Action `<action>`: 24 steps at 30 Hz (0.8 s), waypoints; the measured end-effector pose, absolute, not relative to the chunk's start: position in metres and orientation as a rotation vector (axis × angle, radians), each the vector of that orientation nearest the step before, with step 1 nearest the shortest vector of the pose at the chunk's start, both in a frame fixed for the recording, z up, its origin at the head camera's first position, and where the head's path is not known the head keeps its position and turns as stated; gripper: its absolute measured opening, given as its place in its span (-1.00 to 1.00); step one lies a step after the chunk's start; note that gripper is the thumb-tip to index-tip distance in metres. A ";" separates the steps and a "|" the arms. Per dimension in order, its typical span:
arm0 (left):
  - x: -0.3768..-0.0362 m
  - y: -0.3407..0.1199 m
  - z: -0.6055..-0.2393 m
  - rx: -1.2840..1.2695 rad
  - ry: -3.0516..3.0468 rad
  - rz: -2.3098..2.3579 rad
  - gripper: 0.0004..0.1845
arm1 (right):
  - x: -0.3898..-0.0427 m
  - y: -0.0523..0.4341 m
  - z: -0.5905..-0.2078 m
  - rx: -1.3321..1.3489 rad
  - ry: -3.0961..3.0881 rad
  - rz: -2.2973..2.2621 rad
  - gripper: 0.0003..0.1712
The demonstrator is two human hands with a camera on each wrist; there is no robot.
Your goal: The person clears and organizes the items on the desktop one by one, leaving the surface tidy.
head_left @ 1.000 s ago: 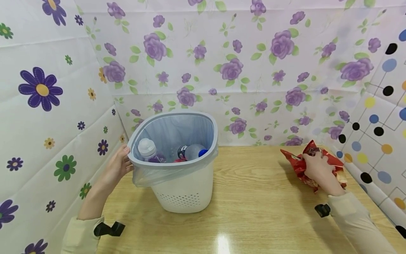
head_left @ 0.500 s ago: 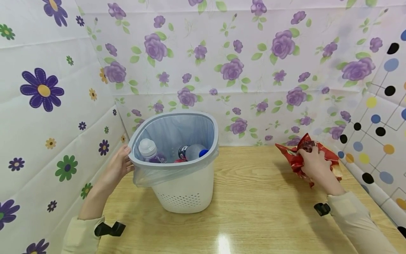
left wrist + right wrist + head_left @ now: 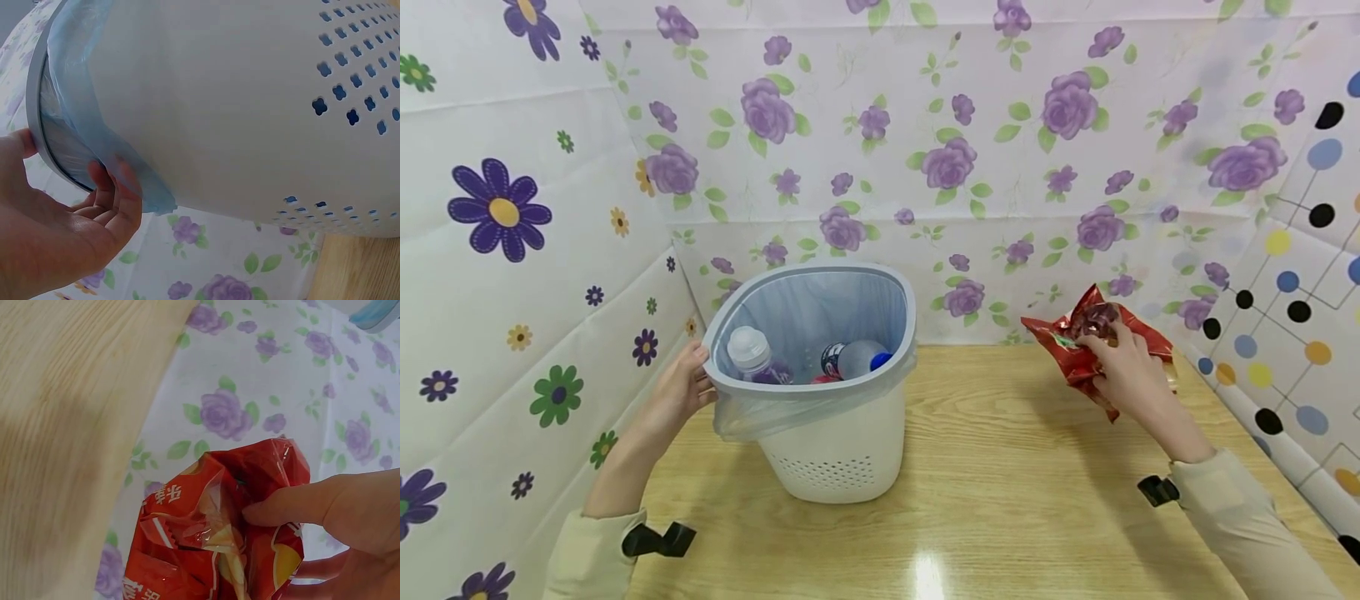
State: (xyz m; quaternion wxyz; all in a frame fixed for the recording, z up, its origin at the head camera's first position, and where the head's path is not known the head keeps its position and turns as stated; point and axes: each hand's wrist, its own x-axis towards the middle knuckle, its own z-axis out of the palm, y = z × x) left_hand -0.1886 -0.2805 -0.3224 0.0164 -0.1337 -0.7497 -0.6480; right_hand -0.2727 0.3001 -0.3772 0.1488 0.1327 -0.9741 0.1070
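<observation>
A white trash can [image 3: 842,454] with a grey-blue rim and a thin plastic liner [image 3: 94,125] stands on the left of the table. My left hand [image 3: 683,385] grips its rim at the left side, thumb outside and fingers curled under the edge. Over on the right, my right hand [image 3: 1131,367] pinches a crumpled red snack bag [image 3: 1075,350], lifted above the tabletop. In the right wrist view the thumb presses into the folds of the bag [image 3: 181,550], and the other fingers are partly hidden behind it.
Inside the can lie a bottle with a white cap [image 3: 749,350] and a clear bottle with a blue cap [image 3: 859,360]. The wooden table [image 3: 992,467] meets flower-patterned cloth walls at the back and left. A dotted cloth wall [image 3: 1285,333] borders the right.
My right hand has raised the red snack bag and carried it left, away from the right wall. The left hand keeps its hold on the rim.
</observation>
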 end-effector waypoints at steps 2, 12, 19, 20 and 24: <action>-0.188 -0.281 -0.322 -0.414 -2.346 -1.996 -0.54 | -0.272 0.298 -0.375 0.392 -2.795 0.315 -0.34; -0.188 -0.280 -0.322 -0.417 -2.337 -2.005 -0.47 | -0.267 0.288 -0.366 0.464 -2.714 0.320 -0.33; -0.188 -0.282 -0.322 -0.439 -2.356 -1.980 -0.51 | -0.267 0.282 -0.361 0.504 -2.612 0.294 -0.31; -0.188 -0.282 -0.322 -0.445 -2.356 -1.978 -0.51 | -0.266 0.280 -0.360 0.507 -2.606 0.296 -0.31; -0.188 -0.282 -0.322 -0.451 -2.351 -1.979 -0.52 | -0.266 0.276 -0.356 0.514 -2.593 0.299 -0.31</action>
